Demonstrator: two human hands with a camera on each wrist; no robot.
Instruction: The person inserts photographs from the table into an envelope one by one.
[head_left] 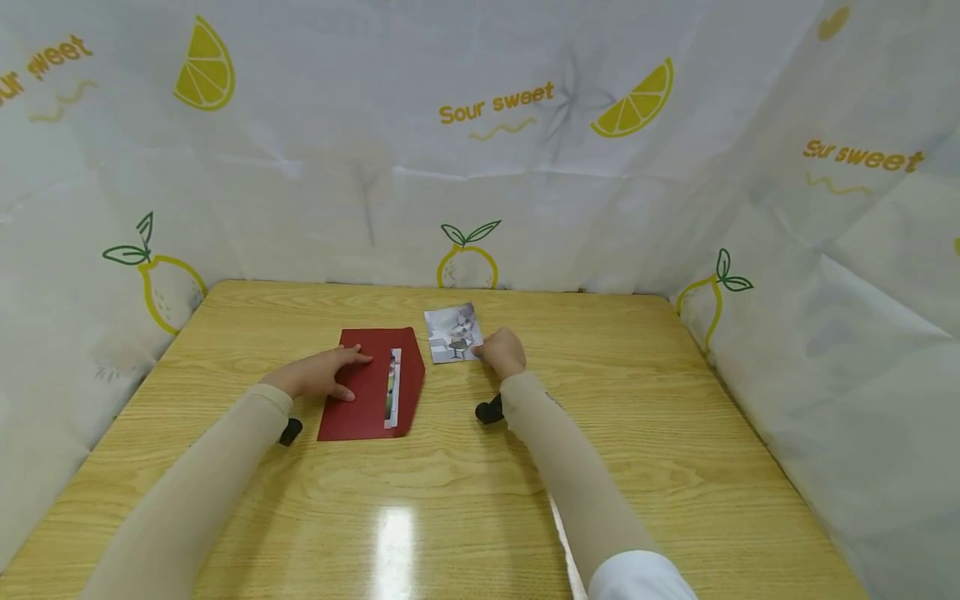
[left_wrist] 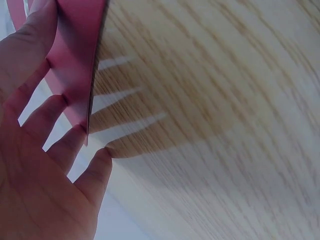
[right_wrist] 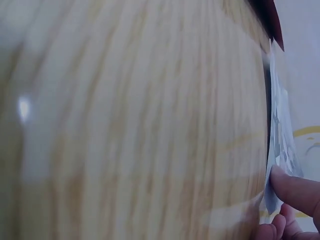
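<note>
A red envelope (head_left: 367, 396) lies on the table with its pointed flap folded out to the right. From its mouth a narrow strip of a printed picture card (head_left: 393, 387) shows; the rest is hidden inside. My left hand (head_left: 322, 375) rests on the envelope's left side, fingers spread; in the left wrist view the fingertips touch the red paper (left_wrist: 75, 65) and the table. To the right of the flap, a greyish picture card (head_left: 450, 333) is pinched at its lower right corner between the thumb and fingers of my right hand (head_left: 501, 352). In the right wrist view this card (right_wrist: 281, 135) appears nearly edge-on.
The wooden table (head_left: 637, 450) has a white curtain (head_left: 337, 200) with lemon prints along its back and sides. Black wrist-worn pieces (head_left: 490, 410) sit below both wrists. A bright light reflection falls on the tabletop near the front.
</note>
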